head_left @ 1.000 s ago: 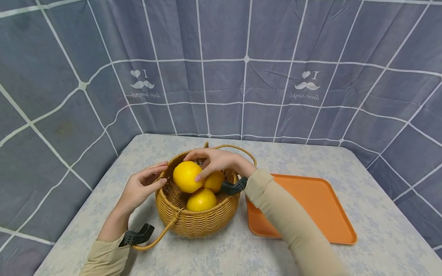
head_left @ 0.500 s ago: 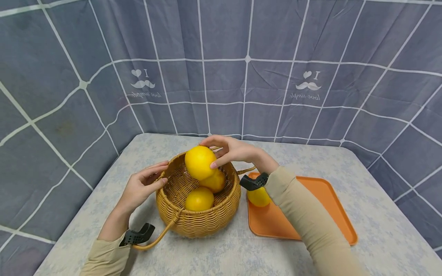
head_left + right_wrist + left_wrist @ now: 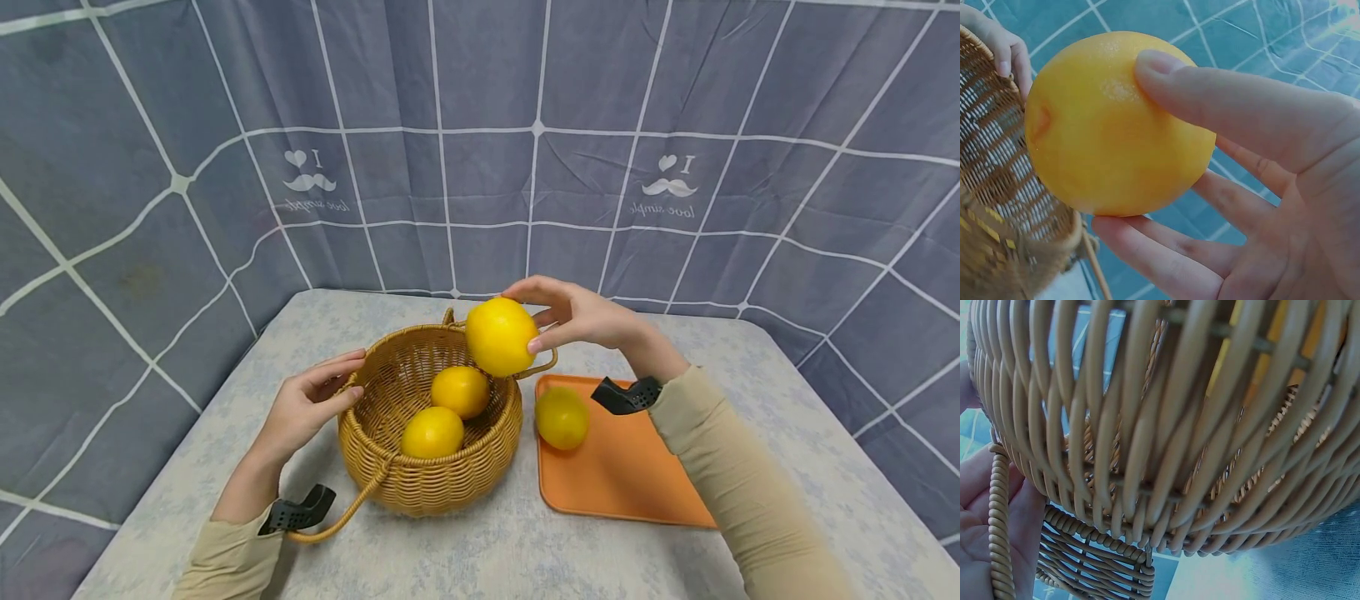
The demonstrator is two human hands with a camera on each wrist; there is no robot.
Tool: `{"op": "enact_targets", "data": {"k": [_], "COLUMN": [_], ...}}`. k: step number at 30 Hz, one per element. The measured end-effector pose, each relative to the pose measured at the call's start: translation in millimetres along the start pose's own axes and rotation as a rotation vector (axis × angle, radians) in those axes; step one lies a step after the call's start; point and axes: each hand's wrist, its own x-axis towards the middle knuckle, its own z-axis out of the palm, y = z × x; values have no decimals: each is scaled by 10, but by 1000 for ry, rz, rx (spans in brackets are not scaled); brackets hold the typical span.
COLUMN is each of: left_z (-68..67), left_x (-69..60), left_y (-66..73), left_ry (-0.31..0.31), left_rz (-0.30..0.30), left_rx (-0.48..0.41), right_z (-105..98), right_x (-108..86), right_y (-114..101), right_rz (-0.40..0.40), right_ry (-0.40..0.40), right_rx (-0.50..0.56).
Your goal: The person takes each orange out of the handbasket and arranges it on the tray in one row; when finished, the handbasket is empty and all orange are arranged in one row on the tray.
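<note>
A yellow citrus fruit [image 3: 501, 337] is pinched in my right hand [image 3: 588, 317], above the right rim of a wicker basket [image 3: 431, 487]. The right wrist view shows the thumb on one side of this fruit [image 3: 1110, 131] and fingers on the other. At the basket's left rim my left hand [image 3: 303, 408] holds on, fingers and thumb over the edge. Two more yellow fruits lie inside, a rear one [image 3: 460, 392] and a front one [image 3: 433, 433]. Another yellow fruit [image 3: 562, 417] sits on an orange tray [image 3: 630, 492], near its left edge.
One basket handle [image 3: 337, 525] hangs out toward the left forearm; the other handle [image 3: 553, 360] sticks out at the right rear. A blue-grey checked curtain [image 3: 487, 183] stands behind the pale patterned table [image 3: 480, 558].
My right hand has lifted the fruit from inside the basket and carried it right, over the rim. The fruit on the tray, hidden at first, has come into view. My left hand stays put.
</note>
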Motion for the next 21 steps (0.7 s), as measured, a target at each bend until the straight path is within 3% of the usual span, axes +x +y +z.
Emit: {"op": "enact_targets", "data": {"k": [10,21], "left_z": [-13,-7], "left_x": [8,4], "left_y": [-22,-32], "left_ry": [-6,-3], "left_rz": [-16,-14], "left_rx": [7,-20], "right_z": [-185,-264], "right_x": [-527,-985], "right_y": [67,378], "right_rz": [58,13], "right_ry": [82,116], "right_rx": [16,47]}}
